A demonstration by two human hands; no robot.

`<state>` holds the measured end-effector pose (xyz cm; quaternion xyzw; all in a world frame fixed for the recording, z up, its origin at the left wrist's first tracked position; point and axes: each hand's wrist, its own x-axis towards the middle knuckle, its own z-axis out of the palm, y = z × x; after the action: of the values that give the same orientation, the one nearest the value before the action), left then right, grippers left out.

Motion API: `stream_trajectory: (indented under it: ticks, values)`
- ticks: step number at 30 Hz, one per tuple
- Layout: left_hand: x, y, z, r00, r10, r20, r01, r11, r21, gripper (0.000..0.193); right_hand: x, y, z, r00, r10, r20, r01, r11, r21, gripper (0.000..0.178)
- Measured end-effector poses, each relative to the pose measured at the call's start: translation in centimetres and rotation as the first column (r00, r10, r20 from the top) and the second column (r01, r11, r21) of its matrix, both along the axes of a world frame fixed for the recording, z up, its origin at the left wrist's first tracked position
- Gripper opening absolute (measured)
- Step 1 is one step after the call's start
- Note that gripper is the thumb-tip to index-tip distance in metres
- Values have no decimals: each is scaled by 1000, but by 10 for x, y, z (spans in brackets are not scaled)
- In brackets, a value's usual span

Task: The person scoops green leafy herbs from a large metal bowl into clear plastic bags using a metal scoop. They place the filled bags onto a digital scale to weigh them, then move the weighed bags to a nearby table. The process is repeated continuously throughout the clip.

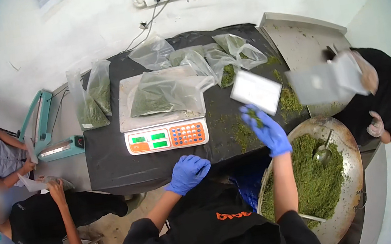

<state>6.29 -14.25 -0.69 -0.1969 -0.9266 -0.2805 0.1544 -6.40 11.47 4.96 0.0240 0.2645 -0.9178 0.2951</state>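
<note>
My left hand, in a blue glove, has its fingers curled in just in front of the scale, with nothing visible in them. A pinch of green shredded leaves shows at the fingers of my gloved right hand, over the table's right side. Just beyond those fingertips is a white rectangular panel; whether they touch is unclear. On the pan of the orange and white digital scale lies a clear plastic bag partly filled with green leaves. Below my right forearm stands a wide metal pan heaped with shredded leaves.
Filled clear bags stand left of the scale, and several more lie behind it. A ladle rests in the pan. At right a co-worker handles a blurred bag. Two people work at left near a teal sealer.
</note>
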Motion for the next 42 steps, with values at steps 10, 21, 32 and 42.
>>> stream_trajectory:
  ticks: [10, 21, 32, 42]
  values:
    - [37, -34, -8, 969, 240, 60, -242, 970, 15, 9, -114, -165, -13, 906, 416, -82, -368, 867, 336, 40]
    - [-8, -71, 49, 956, -17, -294, 15, 1000, -11, 13, -36, -44, 32, 966, 218, -141, -155, 919, 361, 57]
    - [-344, -110, 78, 974, -155, -168, 78, 916, -394, 49, 189, 171, -119, 827, -443, -345, 191, -354, 915, 30]
    - [-473, -89, 24, 994, 98, -43, -101, 992, -74, 24, 272, 152, -135, 799, -505, -327, -17, -563, 826, 43]
